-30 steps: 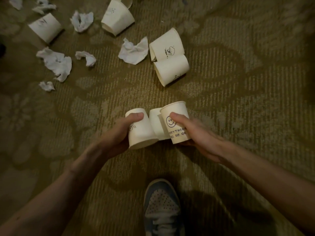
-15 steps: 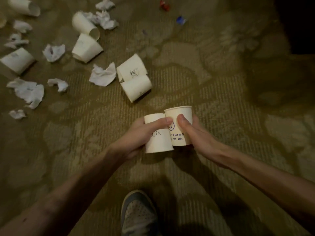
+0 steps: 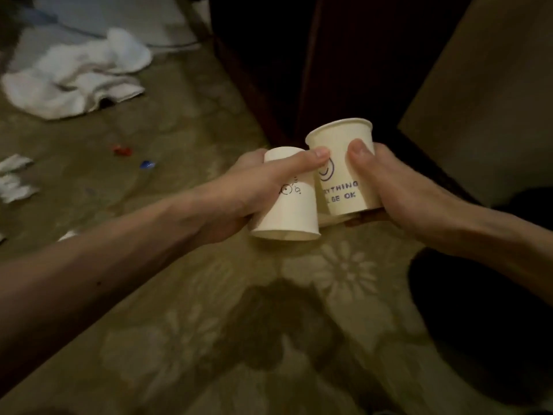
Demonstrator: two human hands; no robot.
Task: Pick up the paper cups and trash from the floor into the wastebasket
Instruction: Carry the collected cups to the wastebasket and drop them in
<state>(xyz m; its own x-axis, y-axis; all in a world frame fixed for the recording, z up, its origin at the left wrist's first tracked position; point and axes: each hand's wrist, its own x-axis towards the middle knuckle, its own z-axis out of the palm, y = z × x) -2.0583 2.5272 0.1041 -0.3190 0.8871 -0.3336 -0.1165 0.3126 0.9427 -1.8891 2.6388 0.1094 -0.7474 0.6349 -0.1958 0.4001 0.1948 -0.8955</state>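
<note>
1. Paper cup (image 3: pixel 287 214), upside down, sits in the curled left hand (image 3: pixel 239 193); touching it, the smiley cup (image 3: pixel 341 163) stands upright in the wrapped right hand (image 3: pixel 398 190).
2. Grip lightly; carry both to the wastebasket.

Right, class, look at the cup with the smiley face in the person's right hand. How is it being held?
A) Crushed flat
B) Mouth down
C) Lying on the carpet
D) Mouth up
D: the smiley cup has its rolled rim at the top while the right hand grips it above the carpet; the plain cup in the left hand is the one that is mouth down.
</note>
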